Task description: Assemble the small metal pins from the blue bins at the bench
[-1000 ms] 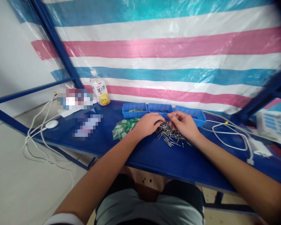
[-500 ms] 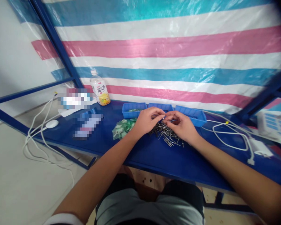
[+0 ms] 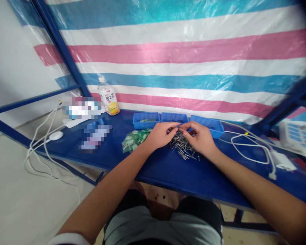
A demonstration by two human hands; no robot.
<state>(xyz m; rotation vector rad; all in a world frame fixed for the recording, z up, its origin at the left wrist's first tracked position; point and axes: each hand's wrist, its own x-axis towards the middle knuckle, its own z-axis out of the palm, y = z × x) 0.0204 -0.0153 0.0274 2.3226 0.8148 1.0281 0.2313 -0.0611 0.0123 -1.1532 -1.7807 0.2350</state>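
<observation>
My left hand (image 3: 163, 134) and my right hand (image 3: 197, 135) meet fingertip to fingertip over a heap of thin metal pins (image 3: 184, 149), which look like rivets. Both hands are closed in a pinch. Whatever lies between the fingertips is too small and too covered to make out. Left of the heap, close to my left wrist, is a pile of small clear-and-green plastic packets (image 3: 134, 139). Behind the hands stand three blue bins: the left bin (image 3: 146, 119) has some packets in it, the middle bin (image 3: 173, 117) is partly covered, and so is the right bin (image 3: 211, 126).
A drink bottle (image 3: 109, 97) stands at the back left of the blue table (image 3: 163, 172). White cables with a power adapter (image 3: 284, 161) lie at the right. More cords and a white round device (image 3: 56, 135) are at the left edge. A striped plastic sheet (image 3: 168, 51) hangs behind.
Both hands have lowered slightly toward the heap, fingertips still together. The left fingers have curled in more. Bins, packets and bottle stay in place.
</observation>
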